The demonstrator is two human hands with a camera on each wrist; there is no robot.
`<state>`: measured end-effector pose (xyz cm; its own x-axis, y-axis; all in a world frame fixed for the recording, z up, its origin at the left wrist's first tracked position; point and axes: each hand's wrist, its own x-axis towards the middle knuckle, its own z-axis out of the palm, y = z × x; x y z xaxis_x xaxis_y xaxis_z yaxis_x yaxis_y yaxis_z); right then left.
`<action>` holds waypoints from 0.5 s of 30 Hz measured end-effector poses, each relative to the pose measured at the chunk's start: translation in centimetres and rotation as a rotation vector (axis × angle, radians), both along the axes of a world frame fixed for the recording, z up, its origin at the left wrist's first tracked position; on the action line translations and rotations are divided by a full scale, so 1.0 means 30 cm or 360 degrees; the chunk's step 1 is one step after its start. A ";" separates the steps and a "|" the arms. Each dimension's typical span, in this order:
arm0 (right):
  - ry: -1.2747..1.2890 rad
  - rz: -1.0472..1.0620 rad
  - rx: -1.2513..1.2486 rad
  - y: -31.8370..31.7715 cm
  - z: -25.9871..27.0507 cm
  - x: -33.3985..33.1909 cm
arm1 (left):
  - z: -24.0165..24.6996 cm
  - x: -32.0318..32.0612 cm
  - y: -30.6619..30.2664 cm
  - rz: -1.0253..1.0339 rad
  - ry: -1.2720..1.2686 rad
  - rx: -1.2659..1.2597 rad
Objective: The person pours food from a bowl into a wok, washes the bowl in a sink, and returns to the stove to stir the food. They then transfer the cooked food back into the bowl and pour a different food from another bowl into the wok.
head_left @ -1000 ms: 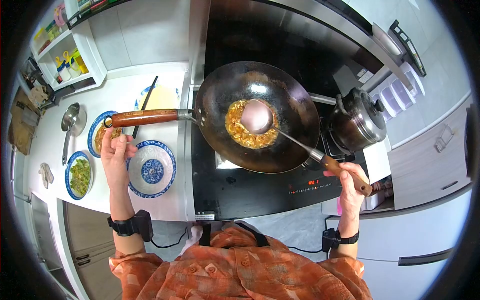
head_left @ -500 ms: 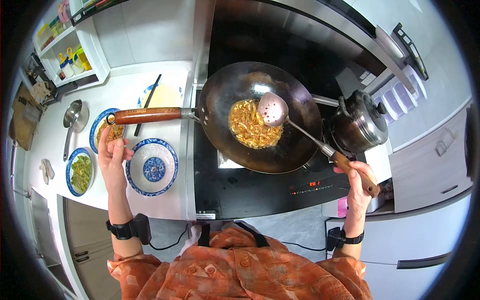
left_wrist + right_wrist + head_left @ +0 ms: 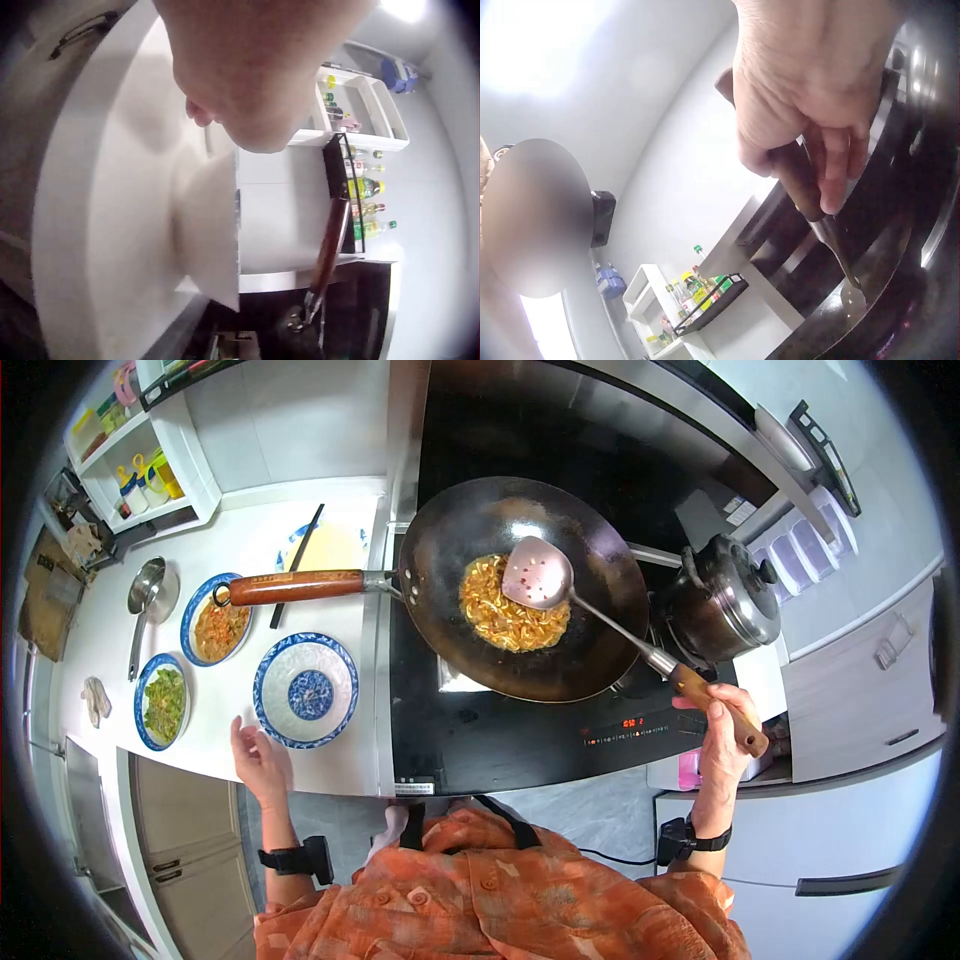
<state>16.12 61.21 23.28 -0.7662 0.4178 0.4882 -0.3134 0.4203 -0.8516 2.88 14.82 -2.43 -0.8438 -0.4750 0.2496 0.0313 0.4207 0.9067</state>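
Note:
My right hand grips the wooden handle of a metal wok spatula; in the right wrist view the handle runs under the palm. The spatula's blade overlaps saucy brown food in the bottom of a dark wok. Near the counter's front edge is my left hand, its fingers relaxed and holding nothing. Just beyond its fingertips stands a blue-and-white bowl, with nothing in it. In the left wrist view the hand hides most of its own fingers. The wok's wooden handle points left over the counter.
Left on the counter are a bowl of reddish food, a bowl of greens, a metal ladle and chopsticks across a dish. A lidded pot stands right of the wok on the black cooktop.
My left hand has come down and toward me, from near the wok handle to the counter's front edge. The right hand has moved the spatula blade off the food's middle to its upper right part.

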 end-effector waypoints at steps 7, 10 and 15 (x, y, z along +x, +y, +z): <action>-0.0092 0.0028 -0.0007 0.020 -0.018 -0.016 | -0.030 0.020 0.046 -0.0091 0.0024 -0.0438; 0.0003 -0.0106 0.0082 0.020 -0.009 -0.024 | -0.029 0.022 0.046 -0.0084 0.0007 -0.0530; -0.0098 -0.0115 0.0012 0.029 -0.030 -0.025 | -0.043 0.017 0.044 -0.0067 0.0009 -0.0572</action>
<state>15.38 62.08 22.38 -0.7628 0.4698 0.4443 -0.2289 0.4464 -0.8651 3.38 16.15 -3.72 -0.8590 -0.3206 0.3992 0.0603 0.7109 0.7007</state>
